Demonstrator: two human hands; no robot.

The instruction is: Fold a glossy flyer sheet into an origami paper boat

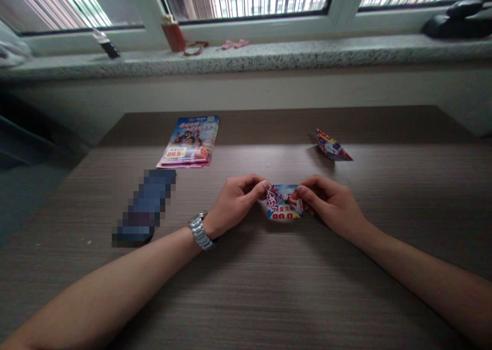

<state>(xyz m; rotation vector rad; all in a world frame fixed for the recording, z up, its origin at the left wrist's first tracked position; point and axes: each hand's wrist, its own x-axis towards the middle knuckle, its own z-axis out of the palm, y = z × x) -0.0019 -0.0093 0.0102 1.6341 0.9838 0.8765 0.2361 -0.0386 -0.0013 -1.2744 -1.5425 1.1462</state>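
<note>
My left hand (234, 201) and my right hand (330, 204) pinch a small folded piece of glossy printed paper (283, 201) between thumbs and fingers, one at each end. Its red, white and blue print has yellow-backed numbers along the lower edge. A silver metal wristwatch (200, 231) sits on my left wrist. Ahead of my right hand lies a folded paper shape with a pointed end (332, 145), printed in similar colours. Left of my hands, a stack of colourful leaflets (190, 142) rests on the wood-grain table (269, 293).
A pixelated dark blue rectangular object (145, 206) lies left of my left forearm. Behind the table are a wall and a speckled stone sill (246, 58) holding a red item (172, 35), small pink items (235, 44) and a black object (457, 22).
</note>
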